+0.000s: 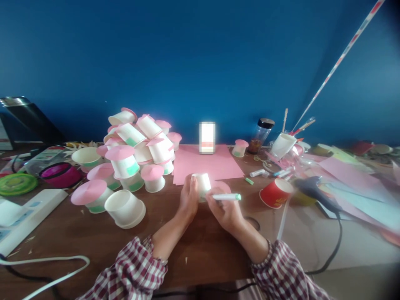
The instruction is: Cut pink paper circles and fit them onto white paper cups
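Note:
My left hand (189, 196) is wrapped round the side of a white paper cup (203, 185), held over the brown table. In my right hand (225, 210) is a white marker (225, 196) with a green end pointing right. The marker's writing end is hidden behind my fingers, close to the cup's lower side; whether it touches cannot be made out. A pink paper piece (222, 186) shows just behind the right hand. Beyond both hands lie pink paper sheets (206, 164).
At left is a heap of white cups with pink cone tops (121, 154), beside stacked plain cups (125, 208) and a power strip (31, 214). To the right stand a red cup (276, 193), a glue gun (318, 191), a jar (261, 135) and loose papers (346, 175).

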Available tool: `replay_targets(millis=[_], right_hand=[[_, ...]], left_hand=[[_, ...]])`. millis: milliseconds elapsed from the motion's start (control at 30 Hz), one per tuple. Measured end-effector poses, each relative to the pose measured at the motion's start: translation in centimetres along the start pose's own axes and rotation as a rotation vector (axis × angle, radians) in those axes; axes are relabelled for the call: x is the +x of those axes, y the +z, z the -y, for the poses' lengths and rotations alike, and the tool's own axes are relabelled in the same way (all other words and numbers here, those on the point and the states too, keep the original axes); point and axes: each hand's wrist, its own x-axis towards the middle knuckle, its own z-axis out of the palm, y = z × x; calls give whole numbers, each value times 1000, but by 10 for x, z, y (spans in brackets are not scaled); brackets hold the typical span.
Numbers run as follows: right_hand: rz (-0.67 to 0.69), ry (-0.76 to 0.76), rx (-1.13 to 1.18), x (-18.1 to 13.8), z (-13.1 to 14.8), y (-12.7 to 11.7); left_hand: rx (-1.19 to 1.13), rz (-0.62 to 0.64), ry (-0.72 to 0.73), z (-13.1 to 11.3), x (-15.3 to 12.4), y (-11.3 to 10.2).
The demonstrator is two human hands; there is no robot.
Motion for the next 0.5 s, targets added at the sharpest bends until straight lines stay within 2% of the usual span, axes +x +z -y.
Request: replay_targets(millis=[233, 367, 500], right_hand=[[-34, -28, -37, 1, 1, -1], [3, -2, -52, 0, -1, -1], [-22, 32, -27, -1, -3, -2]], left_hand=[[38, -25, -6, 5, 1, 1], [57, -64, 0, 5, 2, 1], [73, -53, 12, 5, 2, 1]])
